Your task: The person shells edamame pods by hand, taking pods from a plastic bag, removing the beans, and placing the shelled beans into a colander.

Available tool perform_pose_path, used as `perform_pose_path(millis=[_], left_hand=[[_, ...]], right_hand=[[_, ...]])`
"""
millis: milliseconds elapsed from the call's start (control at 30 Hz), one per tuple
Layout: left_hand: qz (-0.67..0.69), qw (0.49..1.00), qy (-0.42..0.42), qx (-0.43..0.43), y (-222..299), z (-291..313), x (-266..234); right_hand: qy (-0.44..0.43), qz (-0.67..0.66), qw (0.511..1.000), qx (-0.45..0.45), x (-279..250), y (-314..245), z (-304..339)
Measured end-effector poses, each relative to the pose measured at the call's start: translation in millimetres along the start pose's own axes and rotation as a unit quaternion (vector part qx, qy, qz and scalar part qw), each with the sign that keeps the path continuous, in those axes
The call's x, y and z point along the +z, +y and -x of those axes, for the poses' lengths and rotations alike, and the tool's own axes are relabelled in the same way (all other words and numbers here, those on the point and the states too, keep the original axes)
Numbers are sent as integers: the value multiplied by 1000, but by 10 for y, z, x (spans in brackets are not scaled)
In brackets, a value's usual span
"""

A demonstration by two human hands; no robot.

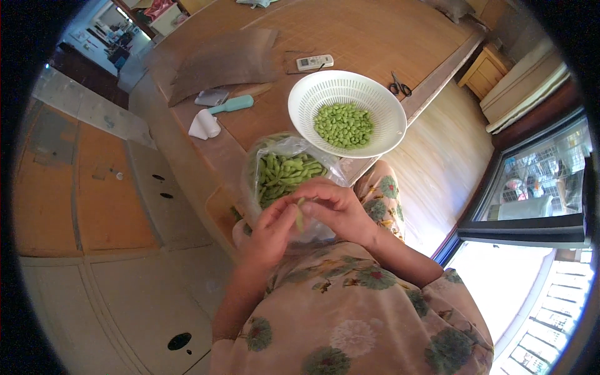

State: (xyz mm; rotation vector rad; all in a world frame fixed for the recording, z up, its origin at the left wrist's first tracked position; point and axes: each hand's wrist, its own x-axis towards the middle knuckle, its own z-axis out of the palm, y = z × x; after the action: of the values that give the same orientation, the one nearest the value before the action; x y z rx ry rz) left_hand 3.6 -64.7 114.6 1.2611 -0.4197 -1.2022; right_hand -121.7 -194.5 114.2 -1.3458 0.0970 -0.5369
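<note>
Between my two hands is a green soybean pod (300, 214), pinched by the fingers of both. My left hand (273, 225) is closed on its one side, and my right hand (334, 209) is closed on the other. Just beyond them, a clear plastic bag (252, 172) stands open, filled with green pods (287, 172). A white colander (390, 122) sits past the bag to the right, with a heap of shelled green beans (342, 125) on its bottom. Part of the bag is hidden behind my hands.
On the wooden table (350, 37) lie a white remote control (315, 62), black scissors (400, 85), a teal-handled tool (232, 104), a white roll (205, 124) and a brown pillow (225, 59). Cabinets (106, 181) run along the left; a window (531, 181) is at the right.
</note>
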Motion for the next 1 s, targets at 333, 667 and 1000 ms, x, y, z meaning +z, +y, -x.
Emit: perform_pose_path(millis=[333, 667, 1000], left_hand=[[-144, 988, -50, 38, 201, 157, 150], [-201, 974, -86, 62, 280, 214, 192], [-332, 925, -38, 179, 287, 185, 207]], right_hand=[[-24, -129, 991, 37, -54, -161, 55], [-23, -145, 988, 51, -45, -172, 124], [60, -11, 997, 43, -40, -141, 211]])
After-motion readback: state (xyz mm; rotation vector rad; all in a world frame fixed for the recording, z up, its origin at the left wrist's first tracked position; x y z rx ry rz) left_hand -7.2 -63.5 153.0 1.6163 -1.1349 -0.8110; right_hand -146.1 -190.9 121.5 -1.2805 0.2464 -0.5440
